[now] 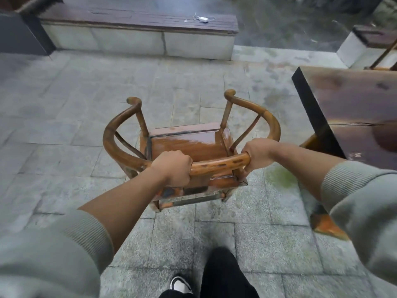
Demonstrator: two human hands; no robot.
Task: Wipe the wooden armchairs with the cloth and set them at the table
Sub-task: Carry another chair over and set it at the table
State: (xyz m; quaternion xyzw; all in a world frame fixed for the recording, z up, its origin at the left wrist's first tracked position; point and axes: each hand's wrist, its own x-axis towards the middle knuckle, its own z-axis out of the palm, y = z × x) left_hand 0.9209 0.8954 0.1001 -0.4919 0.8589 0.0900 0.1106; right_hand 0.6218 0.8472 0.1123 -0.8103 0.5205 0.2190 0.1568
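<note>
The curved top rail of a wooden armchair (189, 147) is gripped by both hands. The left hand (173, 167) is wrapped over the rail with its fingers curled under it, and the right hand (256, 152) is closed around the same rail further along, where it bends toward the arm. The glossy seat is seen just beyond and between the hands, and the two arm ends curve away ahead of them. Below the hands the chair's legs and lower stretcher stand over the stone-tiled floor (86, 130). To the right of the right hand, near but apart from the chair, the dark wooden bench (352, 104) is seen. Grey sleeves are pushed up on both forearms.
</note>
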